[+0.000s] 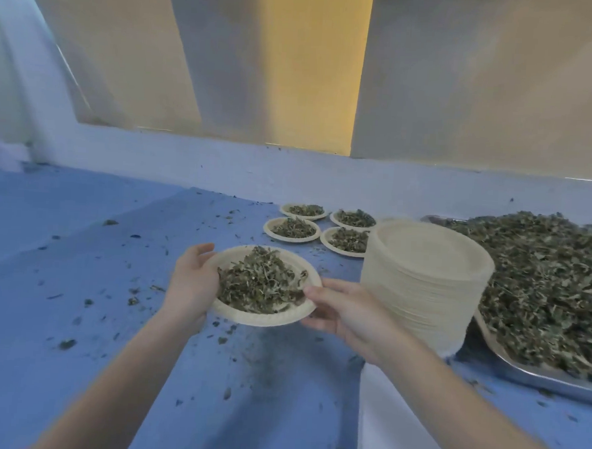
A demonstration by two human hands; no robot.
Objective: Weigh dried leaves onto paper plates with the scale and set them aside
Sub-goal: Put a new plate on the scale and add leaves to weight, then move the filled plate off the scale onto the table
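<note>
Carrying a full plate of leaves

Both hands, the left hand (192,284) and right hand (345,312), grip the plate of leaves (262,286) by its rim in the middle of the frame. Four filled plates (292,228) already sit behind it on the table (78,298). A tall plate stack (425,275) and big leaf tray (552,289) at right mean lots left.

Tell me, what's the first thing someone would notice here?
Probably the paper plate heaped with dried leaves in the middle, held above the blue table by the left hand and the right hand. Next, the tall stack of empty plates at right, beside a metal tray piled with leaves. Four filled plates sit behind.
</note>
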